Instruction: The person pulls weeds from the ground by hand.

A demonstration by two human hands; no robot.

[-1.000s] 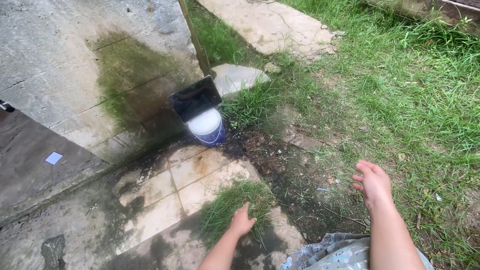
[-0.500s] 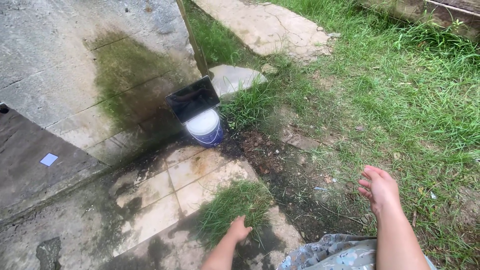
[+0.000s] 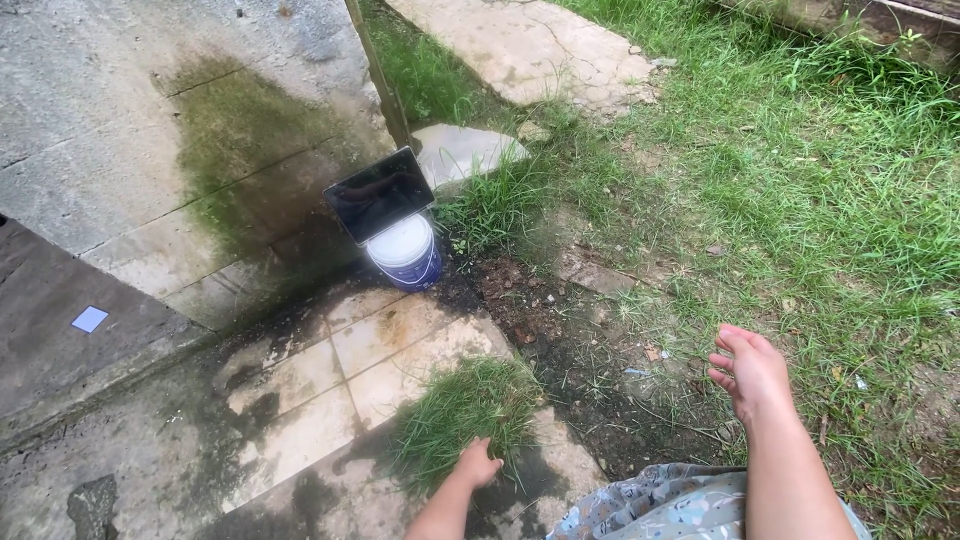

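Observation:
My left hand [image 3: 477, 465] rests on the near edge of a clump of grass [image 3: 458, 405] that lies on the tiled paving; its fingers curl into the blades, and I cannot tell whether they grip them. My right hand [image 3: 750, 372] hovers over bare dark soil [image 3: 590, 370] at the lawn's edge, palm turned left, fingers loosely apart, holding nothing. A patterned cloth [image 3: 680, 500] covers my lap at the bottom.
A white and blue bucket [image 3: 405, 252] stands against the mossy wall [image 3: 200, 130], with a dark tablet [image 3: 379, 195] leaning on it. Flat stones [image 3: 530, 50] lie beyond. Lawn [image 3: 820, 180] fills the right side. A small white square [image 3: 89, 319] lies on the concrete at left.
My left hand has drawn back toward me along the grass clump. My right hand stays near the same patch of soil, with only a slight shift. The view has tilted slightly.

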